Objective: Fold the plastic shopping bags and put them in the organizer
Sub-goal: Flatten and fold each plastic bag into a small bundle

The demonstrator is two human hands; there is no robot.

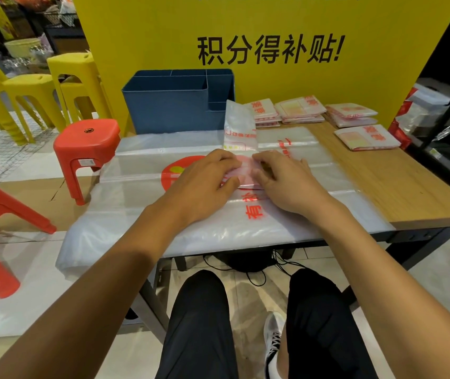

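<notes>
A narrow folded strip of clear plastic bag [239, 124] with red print runs from the blue organizer toward me, lying on a stack of flat unfolded bags [141, 214]. My left hand [204, 184] and my right hand [281, 181] meet at the strip's near end [245, 170], fingers curled over the folded part and pressing it down. The blue organizer [169, 105] stands at the table's back left, its compartments showing nothing inside. Several folded bag squares [300, 109] lie at the back right.
The wooden table [410, 187] has bare surface on the right. One folded bag [366, 136] lies apart near the right edge. A red stool [87, 149] and yellow stools [26, 91] stand left of the table. A yellow sign board [245, 28] backs the table.
</notes>
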